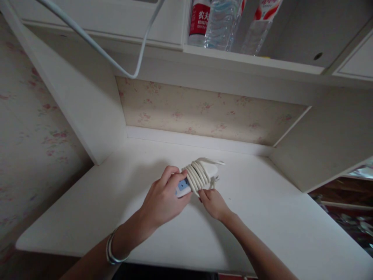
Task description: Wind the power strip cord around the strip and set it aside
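A white power strip (210,169) with a blue socket face is held over the desk, tilted up toward the right. Its white cord (196,175) is wound around the middle in several turns. My left hand (164,194) grips the near left end, thumb and fingers on either side of the blue sockets. Below the coil, my right hand (213,202) is closed, its fingers pinching the cord at the lower edge of the windings. The metal prongs of a plug (217,178) show just above my right hand. Part of the strip is hidden under the cord.
The white desk (96,210) has side panels left and right and a papered wall behind. A shelf (256,62) overhead holds several plastic bottles (221,25). A pale cable or tube (116,69) hangs down at the upper left.
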`<control>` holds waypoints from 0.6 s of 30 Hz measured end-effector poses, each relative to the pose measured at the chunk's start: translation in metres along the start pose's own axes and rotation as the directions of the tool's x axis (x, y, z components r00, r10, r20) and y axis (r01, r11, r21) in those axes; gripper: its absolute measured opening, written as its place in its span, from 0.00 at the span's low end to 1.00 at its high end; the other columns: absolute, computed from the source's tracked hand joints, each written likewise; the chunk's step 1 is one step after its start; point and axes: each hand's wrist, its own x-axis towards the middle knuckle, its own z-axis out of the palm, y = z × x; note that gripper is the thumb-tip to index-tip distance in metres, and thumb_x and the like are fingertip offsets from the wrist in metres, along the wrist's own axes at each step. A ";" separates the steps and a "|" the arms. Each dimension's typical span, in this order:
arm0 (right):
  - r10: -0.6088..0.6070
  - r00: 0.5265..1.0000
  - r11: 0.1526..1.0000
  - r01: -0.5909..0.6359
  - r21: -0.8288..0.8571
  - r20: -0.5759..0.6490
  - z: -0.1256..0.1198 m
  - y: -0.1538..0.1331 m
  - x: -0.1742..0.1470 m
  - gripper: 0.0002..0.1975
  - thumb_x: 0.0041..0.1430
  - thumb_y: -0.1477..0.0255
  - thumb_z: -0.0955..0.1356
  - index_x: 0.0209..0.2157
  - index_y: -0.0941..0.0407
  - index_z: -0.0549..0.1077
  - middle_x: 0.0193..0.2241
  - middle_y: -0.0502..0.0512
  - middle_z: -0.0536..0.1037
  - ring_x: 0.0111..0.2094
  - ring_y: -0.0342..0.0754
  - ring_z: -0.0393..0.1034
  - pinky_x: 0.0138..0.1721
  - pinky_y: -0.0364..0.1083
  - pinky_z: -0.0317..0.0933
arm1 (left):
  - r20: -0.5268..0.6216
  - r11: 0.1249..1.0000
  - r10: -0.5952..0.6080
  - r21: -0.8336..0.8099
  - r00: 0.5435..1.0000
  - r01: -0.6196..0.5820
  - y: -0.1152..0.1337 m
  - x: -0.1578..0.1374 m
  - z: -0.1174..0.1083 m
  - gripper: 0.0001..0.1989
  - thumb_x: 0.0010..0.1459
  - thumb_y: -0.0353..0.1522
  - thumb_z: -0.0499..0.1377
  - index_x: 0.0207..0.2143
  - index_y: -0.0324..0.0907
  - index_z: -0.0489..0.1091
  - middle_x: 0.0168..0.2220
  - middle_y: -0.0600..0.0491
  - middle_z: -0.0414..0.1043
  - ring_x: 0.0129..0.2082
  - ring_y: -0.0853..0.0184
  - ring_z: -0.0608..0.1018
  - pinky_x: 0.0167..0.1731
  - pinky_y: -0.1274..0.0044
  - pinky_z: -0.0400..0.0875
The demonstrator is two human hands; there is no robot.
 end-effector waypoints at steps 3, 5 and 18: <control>0.058 0.998 0.994 -0.058 -0.089 -0.007 -0.013 -0.009 -0.006 0.26 0.69 0.66 0.52 0.25 0.54 0.73 0.19 0.52 0.76 0.20 0.45 0.69 0.23 0.44 0.47 | 0.028 0.989 -0.109 0.108 0.994 0.105 -0.010 0.010 0.012 0.19 0.54 0.34 0.59 0.48 0.45 0.63 0.46 0.50 0.64 0.41 0.64 0.76 0.38 0.74 0.74; 0.021 0.999 0.988 -0.027 -0.152 -0.044 -0.023 -0.012 -0.008 0.25 0.68 0.65 0.53 0.23 0.55 0.72 0.19 0.53 0.76 0.19 0.44 0.69 0.23 0.45 0.43 | 0.090 0.976 -0.178 0.144 0.980 0.164 -0.017 0.014 0.021 0.20 0.53 0.33 0.59 0.49 0.45 0.63 0.47 0.50 0.63 0.41 0.64 0.76 0.39 0.74 0.73; -0.520 0.817 0.832 0.418 -0.365 -0.249 -0.071 -0.018 0.024 0.20 0.62 0.71 0.60 0.18 0.57 0.70 0.14 0.51 0.72 0.16 0.41 0.60 0.24 0.46 0.41 | 0.514 0.972 -0.049 0.223 0.857 -0.078 -0.021 0.004 0.064 0.17 0.55 0.30 0.55 0.49 0.45 0.63 0.48 0.49 0.63 0.39 0.63 0.75 0.39 0.72 0.70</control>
